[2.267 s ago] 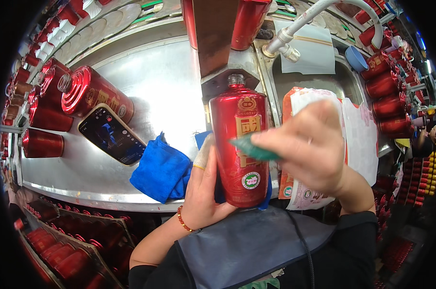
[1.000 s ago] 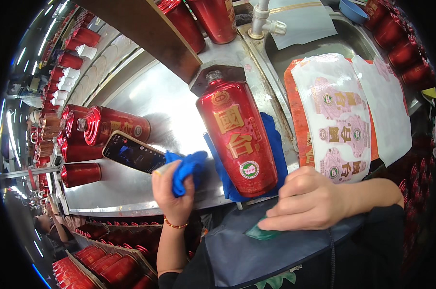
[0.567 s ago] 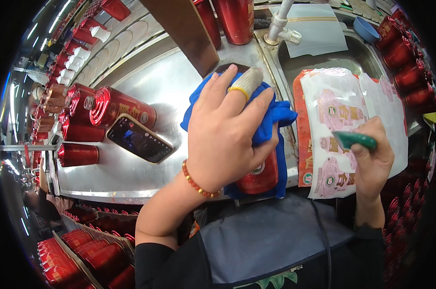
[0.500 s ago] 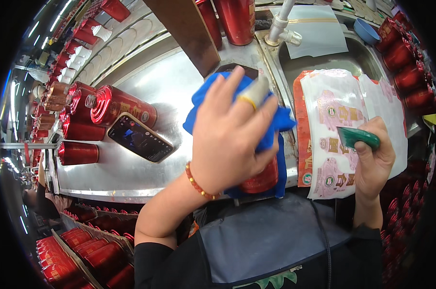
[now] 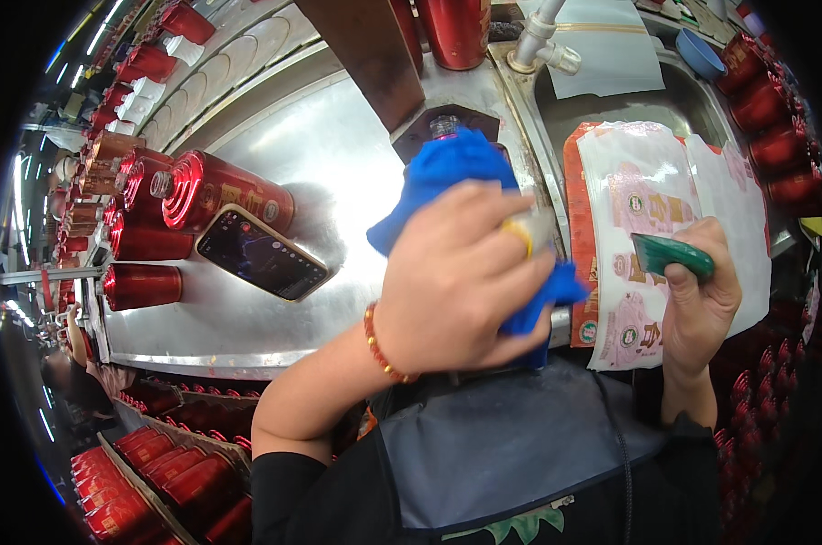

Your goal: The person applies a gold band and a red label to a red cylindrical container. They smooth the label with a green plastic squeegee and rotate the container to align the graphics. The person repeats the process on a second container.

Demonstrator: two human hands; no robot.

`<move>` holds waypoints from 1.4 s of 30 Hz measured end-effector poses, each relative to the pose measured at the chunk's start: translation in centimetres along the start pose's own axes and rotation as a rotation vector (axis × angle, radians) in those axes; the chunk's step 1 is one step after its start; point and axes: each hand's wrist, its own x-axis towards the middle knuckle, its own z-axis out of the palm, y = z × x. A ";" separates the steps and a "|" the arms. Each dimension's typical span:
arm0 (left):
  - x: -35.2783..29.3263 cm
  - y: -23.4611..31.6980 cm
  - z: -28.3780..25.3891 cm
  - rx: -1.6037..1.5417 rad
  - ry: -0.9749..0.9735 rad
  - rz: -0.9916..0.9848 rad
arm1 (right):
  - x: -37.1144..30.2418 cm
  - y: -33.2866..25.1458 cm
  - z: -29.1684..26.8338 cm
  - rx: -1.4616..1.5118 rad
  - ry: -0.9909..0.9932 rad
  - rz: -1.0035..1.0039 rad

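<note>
A blue cloth [image 5: 470, 163] is draped over a bottle that lies at the front of the steel worktop. Only the bottle's clear threaded neck [image 5: 443, 126] shows beyond the cloth; its body is hidden. My left hand [image 5: 470, 282] curls over the cloth and presses it down, slightly blurred, with a pale cover on one finger. Held between the thumb and fingers of my right hand [image 5: 706, 282] is a green wedge-shaped scraper [image 5: 672, 256]. It hovers over a stack of white label sheets [image 5: 642, 173] with pink and gold print.
Left of the cloth, a phone [image 5: 261, 254] lies beside red bottles [image 5: 234, 195]. A brown post [image 5: 365, 54] rises behind the cloth. At the back right, a white tap [image 5: 543, 50] stands by a steel sink [image 5: 674, 100] with a blue bowl [image 5: 699, 54]. Bottle crates [image 5: 156, 472] fill the lower left.
My left hand and the cloth have slid right and toward me, uncovering the bottle's neck. My right hand with the scraper has hardly moved.
</note>
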 end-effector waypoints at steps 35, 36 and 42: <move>-8.5 3.8 2.3 -0.109 0.173 -0.561 | 7.2 -4.8 6.7 -0.542 -0.607 -0.556; -8.4 3.8 2.3 -0.108 0.174 -0.552 | 6.8 -4.8 6.9 -0.518 -0.605 -0.554; -8.3 3.7 2.4 -0.105 0.183 -0.542 | 6.7 -4.8 7.1 -0.497 -0.648 -0.581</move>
